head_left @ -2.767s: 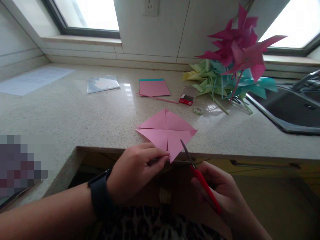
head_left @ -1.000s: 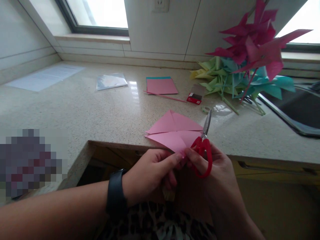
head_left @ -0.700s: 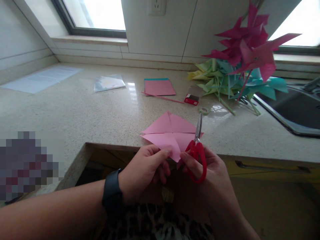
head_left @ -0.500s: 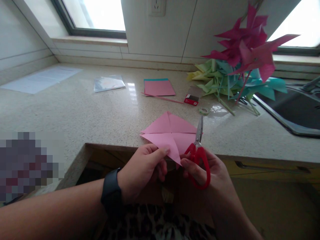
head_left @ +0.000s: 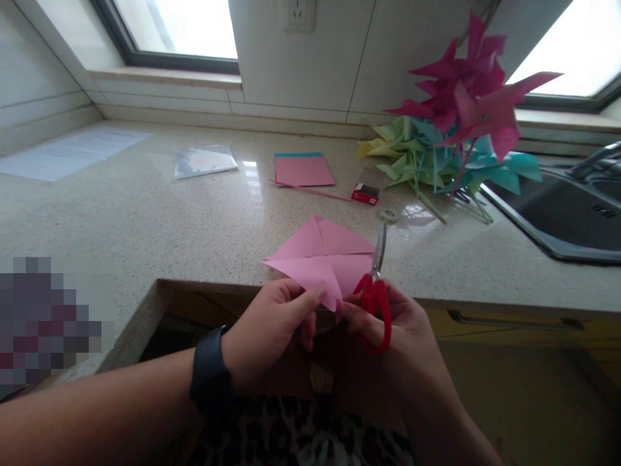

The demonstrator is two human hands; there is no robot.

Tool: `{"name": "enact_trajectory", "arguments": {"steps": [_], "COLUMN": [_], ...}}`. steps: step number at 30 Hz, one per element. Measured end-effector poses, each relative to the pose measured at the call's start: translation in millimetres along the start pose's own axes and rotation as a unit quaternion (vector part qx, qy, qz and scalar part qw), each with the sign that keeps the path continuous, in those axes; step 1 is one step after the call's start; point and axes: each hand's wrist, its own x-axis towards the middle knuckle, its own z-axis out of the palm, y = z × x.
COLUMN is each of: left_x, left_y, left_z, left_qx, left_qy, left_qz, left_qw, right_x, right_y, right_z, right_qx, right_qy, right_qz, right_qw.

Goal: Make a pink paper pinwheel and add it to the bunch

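Note:
A pink square of paper, slit along its diagonals, extends over the counter's front edge. My left hand, with a dark watch on its wrist, pinches the near flap between thumb and fingers. My right hand grips red-handled scissors against the palm, blades pointing up and away from me. Its thumb and index finger also pinch the paper's near corner, which curls up there. The scissor blades overlap the paper's right corner in view, and that corner is partly hidden.
Behind the paper lie pink and teal sheets, a thin pink stick, a small red box and a tape roll. Paper pinwheels stand beside the sink at right. A clear packet and printed sheet lie left.
The near corner of the pink paper, flat before, now bends upward in my right fingers. Both hands stay on the paper. The whole view has shifted slightly.

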Motion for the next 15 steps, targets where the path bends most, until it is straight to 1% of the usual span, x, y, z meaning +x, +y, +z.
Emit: {"name": "enact_trajectory", "arguments": {"steps": [4,8,15], "left_x": [-0.6,-1.4,-3.1], "left_y": [0.5,0.9,2.6], "left_z": [0.4,0.3,0.6], "left_qx": [0.024,0.043,0.02], "left_qy": [-0.008,-0.015,-0.033], "left_qz": [0.001,0.001,-0.009], "left_qw": [1.0,0.999,0.999], "right_x": [2.1,2.0,1.8], "right_y": [0.3,-1.0,-0.8], "right_z": [-0.1,1.7,2.8], "right_qx": [-0.017,0.003,0.027], "right_qy": [0.013,0.01,0.008], "right_qz": [-0.007,-0.011,-0.002], "right_qw": [1.0,1.0,1.0]}}
